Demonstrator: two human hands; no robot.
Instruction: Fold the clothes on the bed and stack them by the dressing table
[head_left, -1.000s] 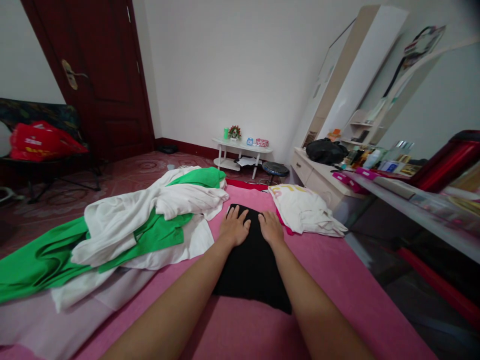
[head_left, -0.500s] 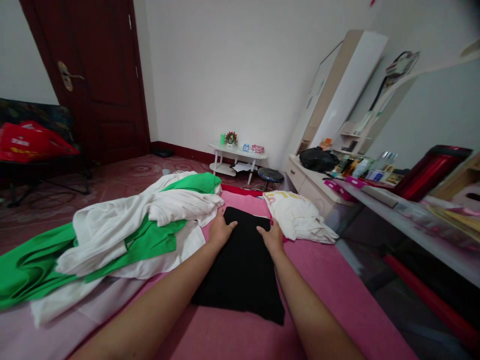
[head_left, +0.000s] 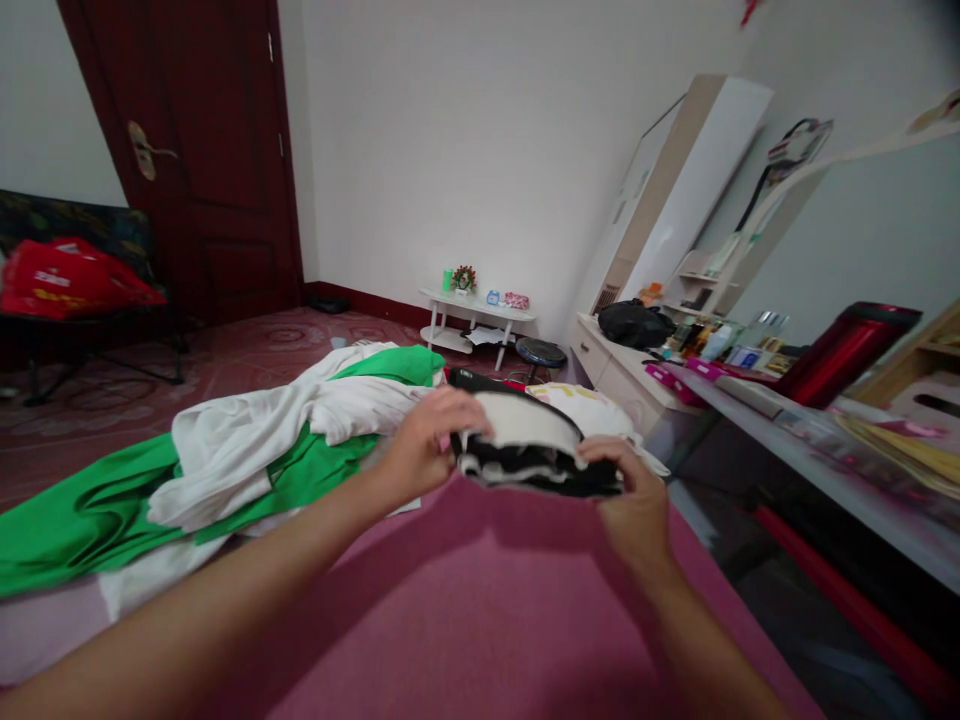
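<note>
A folded black garment (head_left: pixel 536 462) with a pale, whitish inner side is held up off the pink bed cover (head_left: pixel 480 600). Its layers bunch and curve toward me, slightly blurred by motion. My left hand (head_left: pixel 431 440) is closed around its left end, thumb underneath. At the right end, my right hand (head_left: pixel 630 485) grips the fabric with its fingers over the top edge. Just behind it lies a folded white garment (head_left: pixel 611 410) with yellow print, partly hidden. Left of my left hand, a loose white garment (head_left: pixel 232 440) overlaps green cloth (head_left: pixel 82 515).
A cluttered desk (head_left: pixel 795 430) runs along the bed's right side, with a red cylindrical object (head_left: pixel 847 350) on it. Beyond the bed stand a low white table (head_left: pixel 480 304) and a round stool (head_left: pixel 541 352). A red bag (head_left: pixel 71 280) sits on a chair at far left.
The black garment lay flat on the bed under both hands. It is now raised and folded over, showing its pale side. My right hand has moved right, and both hands grip its ends.
</note>
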